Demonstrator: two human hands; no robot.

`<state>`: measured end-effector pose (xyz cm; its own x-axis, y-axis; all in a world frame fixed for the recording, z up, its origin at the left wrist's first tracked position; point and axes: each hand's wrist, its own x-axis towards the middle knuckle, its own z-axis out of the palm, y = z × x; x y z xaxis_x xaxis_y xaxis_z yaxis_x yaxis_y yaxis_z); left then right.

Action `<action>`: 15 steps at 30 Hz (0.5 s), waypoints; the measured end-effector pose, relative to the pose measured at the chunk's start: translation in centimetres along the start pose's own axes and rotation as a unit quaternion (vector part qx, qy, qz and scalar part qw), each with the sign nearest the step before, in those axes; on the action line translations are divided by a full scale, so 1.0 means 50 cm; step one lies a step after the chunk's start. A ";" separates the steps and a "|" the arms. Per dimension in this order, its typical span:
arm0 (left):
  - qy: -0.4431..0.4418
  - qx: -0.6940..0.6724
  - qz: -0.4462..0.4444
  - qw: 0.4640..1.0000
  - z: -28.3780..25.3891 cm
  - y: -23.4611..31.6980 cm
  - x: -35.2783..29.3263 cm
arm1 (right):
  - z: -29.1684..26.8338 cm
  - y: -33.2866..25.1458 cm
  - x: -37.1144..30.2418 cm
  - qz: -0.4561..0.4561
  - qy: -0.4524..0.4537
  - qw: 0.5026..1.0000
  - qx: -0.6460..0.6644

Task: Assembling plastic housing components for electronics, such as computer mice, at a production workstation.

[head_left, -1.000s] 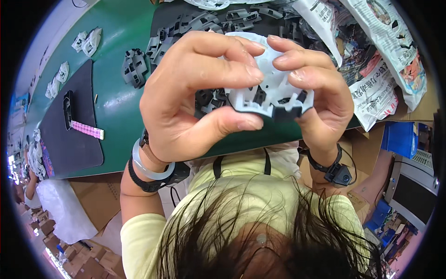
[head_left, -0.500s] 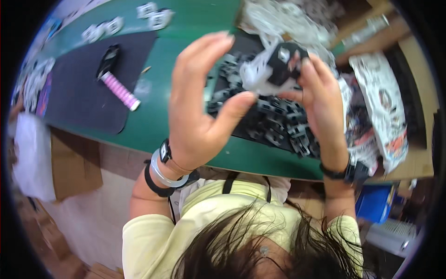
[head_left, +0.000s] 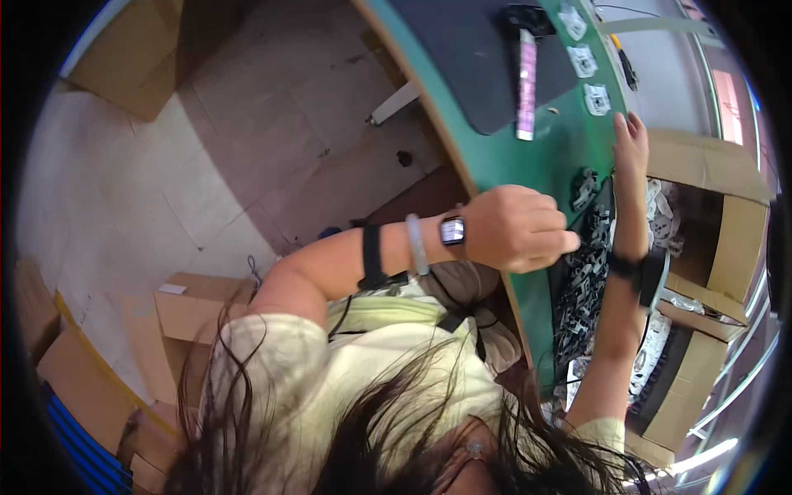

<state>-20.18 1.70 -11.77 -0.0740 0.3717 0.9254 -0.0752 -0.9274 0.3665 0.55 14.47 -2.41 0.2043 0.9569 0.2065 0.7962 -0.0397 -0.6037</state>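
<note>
My left hand (head_left: pixel 520 229) is closed over the near edge of the green table (head_left: pixel 495 161), its back turned up and its fingers curled; whatever it may hold is hidden. My right hand (head_left: pixel 631 157) reaches toward the far side with fingertips apart and nothing visible in them. Close by its fingertips lies a small white part (head_left: pixel 596 99) in a row with others like it. Between my forearms a pile of black plastic parts (head_left: pixel 582 285) covers a stretch of the table.
A dark mat (head_left: pixel 470 66) bears a pink patterned strip (head_left: pixel 526 87) joined to a black item (head_left: pixel 528 18). Past my right arm stand open cardboard boxes (head_left: pixel 738 239), one holding white pieces. More cartons (head_left: pixel 202 305) sit on the tiled floor (head_left: pixel 264 107) at left.
The view has swung left, showing more floor. My left hand has gone from open to closed. The black piece and clear plastic that my right hand held no longer show; that hand has stretched away.
</note>
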 end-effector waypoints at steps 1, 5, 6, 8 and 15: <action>0.012 -0.018 0.006 1.000 -0.006 0.000 0.003 | 0.009 -0.055 -0.059 -0.029 -0.015 0.999 0.010; 0.028 -0.007 -0.012 1.000 -0.008 -0.002 0.000 | 0.084 -0.194 -0.185 -0.165 -0.087 0.982 -0.027; 0.008 -0.005 -0.012 1.000 -0.002 -0.003 -0.005 | 0.109 -0.217 -0.205 -0.183 -0.141 0.973 -0.010; 0.034 -0.025 -0.025 0.999 0.012 -0.005 -0.006 | 0.133 -0.230 -0.213 -0.200 -0.197 0.960 0.006; 0.071 -0.031 -0.020 0.997 0.016 -0.004 -0.011 | 0.149 -0.199 -0.196 -0.192 -0.266 0.944 -0.043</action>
<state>-19.33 1.65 -12.29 -0.2086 0.4147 0.8857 -0.1427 -0.9089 0.3919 -13.62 7.62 -4.19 -0.4054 0.9135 -0.0329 0.8014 0.3379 -0.4936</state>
